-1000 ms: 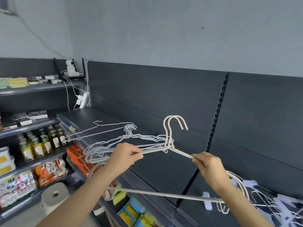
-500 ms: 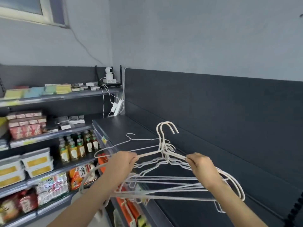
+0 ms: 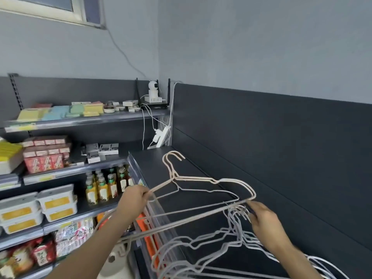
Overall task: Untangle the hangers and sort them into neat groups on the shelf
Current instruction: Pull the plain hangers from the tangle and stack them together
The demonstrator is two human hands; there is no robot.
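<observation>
Pinching the left end of two cream hangers (image 3: 174, 175) with the left hand (image 3: 136, 198), finger and thumb tight on the wire. Holding them up in the air, just over the dark shelf (image 3: 153, 164), with the hooks pointing up toward the back corner. Stacked so close together, almost like one hanger.

Over on the right, gripping with the right hand (image 3: 263, 220), fingers curled in among the hooks of a bunch of grey hangers (image 3: 238, 230). Right end of the cream pair just above those fingers (touching the hand or not, hard to tell). Lying low on the shelf, that grey bunch, all mixed up, wires crossing each other, reaching to the front edge and off the bottom of the view.

Behind the shelf, a dark back panel (image 3: 271, 148), then a pale wall (image 3: 241, 47). In the corner, up high, a small white camera (image 3: 153, 87), with white cords (image 3: 144, 125) hanging down by a power strip (image 3: 162, 135).

To the left, more shelves. Soft pads (image 3: 60, 111) in yellow, blue and green on the top one. Red boxes (image 3: 45, 160) under them. Little bottles (image 3: 104, 188) of yellow and brown drink lower down, right beside the corner of the dark shelf. White tubs (image 3: 56, 200) with yellow labels next to the bottles. Snack packs (image 3: 66, 238) below, too blurry to read. A bit of window (image 3: 50, 5) at the very top left.
</observation>
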